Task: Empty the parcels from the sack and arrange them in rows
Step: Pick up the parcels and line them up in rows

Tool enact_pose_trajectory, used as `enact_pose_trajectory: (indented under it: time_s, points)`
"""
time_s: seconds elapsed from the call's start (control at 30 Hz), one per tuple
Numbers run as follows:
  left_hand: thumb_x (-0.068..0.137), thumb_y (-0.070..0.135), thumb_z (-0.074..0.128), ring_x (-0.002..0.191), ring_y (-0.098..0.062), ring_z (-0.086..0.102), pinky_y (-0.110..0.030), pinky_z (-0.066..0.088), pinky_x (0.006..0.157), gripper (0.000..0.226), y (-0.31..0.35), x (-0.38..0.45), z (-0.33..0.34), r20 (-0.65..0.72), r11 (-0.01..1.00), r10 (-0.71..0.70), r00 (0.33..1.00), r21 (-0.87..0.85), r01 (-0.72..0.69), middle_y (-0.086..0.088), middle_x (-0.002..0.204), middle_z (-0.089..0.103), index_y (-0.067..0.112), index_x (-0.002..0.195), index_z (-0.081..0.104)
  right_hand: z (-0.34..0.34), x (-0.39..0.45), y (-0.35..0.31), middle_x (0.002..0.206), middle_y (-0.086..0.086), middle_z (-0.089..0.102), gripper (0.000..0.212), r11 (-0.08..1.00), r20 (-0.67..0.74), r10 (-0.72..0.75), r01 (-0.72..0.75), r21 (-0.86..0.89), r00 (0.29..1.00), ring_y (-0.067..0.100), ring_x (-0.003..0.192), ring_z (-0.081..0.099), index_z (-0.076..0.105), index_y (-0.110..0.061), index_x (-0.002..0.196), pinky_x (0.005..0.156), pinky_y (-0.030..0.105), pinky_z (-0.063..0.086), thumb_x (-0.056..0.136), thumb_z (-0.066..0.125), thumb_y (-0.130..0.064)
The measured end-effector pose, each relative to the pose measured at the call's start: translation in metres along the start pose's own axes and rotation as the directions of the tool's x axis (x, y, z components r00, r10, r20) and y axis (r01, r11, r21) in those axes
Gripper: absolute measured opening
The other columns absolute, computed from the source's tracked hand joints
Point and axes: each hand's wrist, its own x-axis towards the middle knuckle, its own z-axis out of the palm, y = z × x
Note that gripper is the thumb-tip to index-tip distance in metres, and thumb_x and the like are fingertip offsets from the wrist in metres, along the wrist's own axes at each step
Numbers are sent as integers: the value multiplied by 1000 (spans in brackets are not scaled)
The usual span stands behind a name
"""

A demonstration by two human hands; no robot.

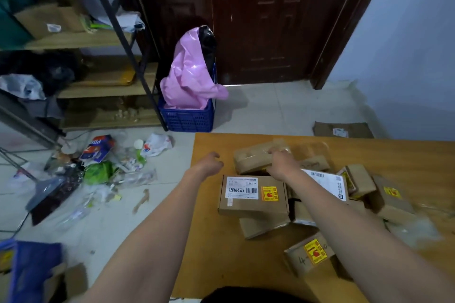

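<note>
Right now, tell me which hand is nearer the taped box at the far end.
Right. The right hand grips the taped box; the left hand hovers apart, beside it.

— How is the light?
— Dim and flat, with a bluish cast. A bright strip glows under the door (270, 19), and the pink bag (192, 74) shows a small glare.
— Shadows?
— Soft ones, beside the crate (187, 118) and under the boxes (253, 197).
— Sharpness?
— The box label reads clearly. The edges smear: the shelf (81, 39) bends, and the plastic (413, 229) at right blurs.
</note>
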Motion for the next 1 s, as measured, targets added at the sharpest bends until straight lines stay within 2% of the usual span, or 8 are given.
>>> enact_pose_trajectory:
  time_s: [0.17,0.27,0.37,0.5,0.67,0.8,0.9,1.0]
  points:
    - [99,24,49,129,-32,46,-39,43,99,52,18,19,6,22,998,40,999,-58,-39,-13,147,44,22,149,35,-9,9,22,138,15,49,60,997,-11,69,-69,-38,998,36,129,45,43,-22,143,106,47,41,86,61,-15]
    - [99,24,53,129,-31,46,-40,43,100,56,35,33,14,54,994,80,995,-74,-76,-12,148,43,22,151,32,-18,10,46,144,12,46,65,994,17,97,-96,-47,995,36,134,41,41,-31,144,111,49,36,83,66,-29]
    - [98,21,54,122,-27,47,-37,41,93,61,49,44,23,75,993,105,992,-66,-100,-11,147,42,22,153,28,-25,8,80,155,14,32,89,989,150,100,-82,-125,984,39,141,31,32,-31,151,113,51,33,76,76,-49]
    - [97,23,58,139,-31,36,-45,35,112,67,59,52,34,149,997,83,985,-9,-83,-7,156,32,27,154,24,-32,2,105,164,9,7,121,975,306,109,-42,-218,946,36,150,8,6,-31,158,118,58,19,67,80,-63]
    - [82,15,65,133,-32,42,-50,42,108,84,57,65,50,189,991,75,979,94,-95,-11,150,38,38,151,23,-26,-2,107,165,11,-3,131,938,357,108,24,-347,928,36,152,-4,-9,-36,156,116,64,1,67,87,-44]
    - [84,12,64,103,-26,58,-39,57,82,85,59,60,59,224,991,58,973,108,-84,-12,147,35,45,149,21,-22,-3,117,164,9,11,118,959,283,102,-19,-282,954,33,151,7,3,-30,157,119,62,2,72,85,-30]
    - [84,14,63,109,-32,56,-47,55,90,84,65,59,67,229,989,48,972,128,-79,-12,147,36,48,148,20,-35,-1,122,159,8,26,110,968,283,93,-21,-250,955,34,147,23,10,-25,155,119,61,10,73,83,-32]
    - [85,15,63,111,-34,55,-46,53,95,83,73,54,75,234,985,68,970,140,-103,-14,146,36,46,149,20,-57,-1,124,150,5,39,110,992,261,55,-22,-126,964,31,135,42,9,-27,156,114,52,30,74,82,-32]
